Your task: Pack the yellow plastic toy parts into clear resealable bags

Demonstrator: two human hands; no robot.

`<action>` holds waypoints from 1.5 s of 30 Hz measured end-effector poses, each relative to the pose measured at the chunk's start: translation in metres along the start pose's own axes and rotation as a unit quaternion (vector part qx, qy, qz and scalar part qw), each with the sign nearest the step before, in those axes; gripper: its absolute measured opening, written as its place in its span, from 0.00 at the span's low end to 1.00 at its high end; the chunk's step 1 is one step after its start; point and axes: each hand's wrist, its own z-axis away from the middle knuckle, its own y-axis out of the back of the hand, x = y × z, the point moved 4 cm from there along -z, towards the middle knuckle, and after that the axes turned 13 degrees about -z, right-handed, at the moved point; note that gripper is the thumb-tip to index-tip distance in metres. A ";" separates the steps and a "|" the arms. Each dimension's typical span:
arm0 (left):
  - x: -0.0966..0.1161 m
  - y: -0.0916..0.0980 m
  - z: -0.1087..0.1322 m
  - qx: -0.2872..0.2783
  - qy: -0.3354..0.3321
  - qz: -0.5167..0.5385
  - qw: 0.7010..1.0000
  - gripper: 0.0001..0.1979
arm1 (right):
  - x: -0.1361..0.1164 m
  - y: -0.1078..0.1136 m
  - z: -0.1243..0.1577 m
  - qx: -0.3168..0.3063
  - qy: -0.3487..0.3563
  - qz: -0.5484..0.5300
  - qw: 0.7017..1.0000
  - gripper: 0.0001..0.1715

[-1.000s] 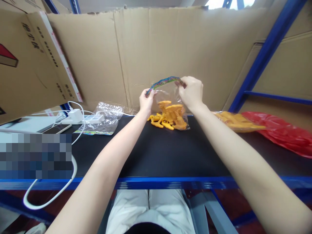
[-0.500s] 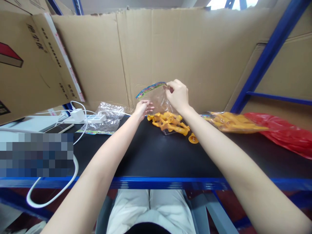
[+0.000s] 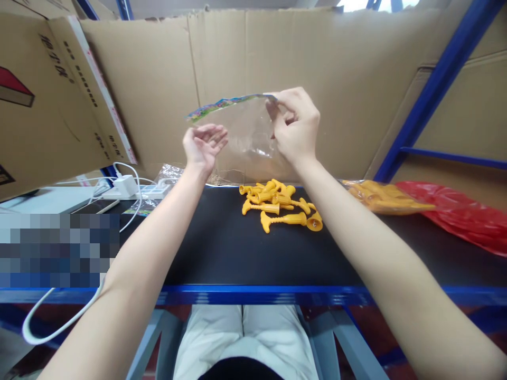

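My right hand [image 3: 299, 124] pinches the upper right corner of a clear plastic bag [image 3: 249, 129] with a colourful printed top strip. The bag hangs above the table and looks flat, with no yellow pieces inside. My left hand [image 3: 206, 145] is at the bag's left side, palm turned up and fingers apart; whether it touches the film I cannot tell. Below the bag lies a loose pile of yellow plastic pieces [image 3: 273, 195], each with a T-shaped head, a ribbed shaft and a flared end. One piece [image 3: 314, 221] shows its round open end, next to my right forearm.
To the right lie a filled bag of yellow pieces [image 3: 380, 196] and a red plastic bag [image 3: 455, 211]. At the left are a white power strip [image 3: 148, 192], white cables and another clear bag [image 3: 170, 171]. Cardboard [image 3: 336, 68] stands behind the black table [image 3: 253, 258].
Both hands have risen with the clear bag, lifting it off the yellow pieces, which now lie spread on the table. My left hand has moved left and its fingers have opened.
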 end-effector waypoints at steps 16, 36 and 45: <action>-0.047 0.052 0.051 -0.025 0.264 -0.126 0.956 0.07 | 0.033 0.012 0.101 -0.132 -0.227 -0.150 0.953 0.20; -0.066 0.026 0.075 -0.118 0.229 -0.175 0.950 0.11 | 0.062 0.004 0.142 0.070 -0.597 -0.345 0.721 0.02; -0.070 0.037 0.071 -0.013 0.157 -0.291 0.944 0.10 | 0.059 -0.001 0.145 0.041 -0.606 -0.319 0.727 0.07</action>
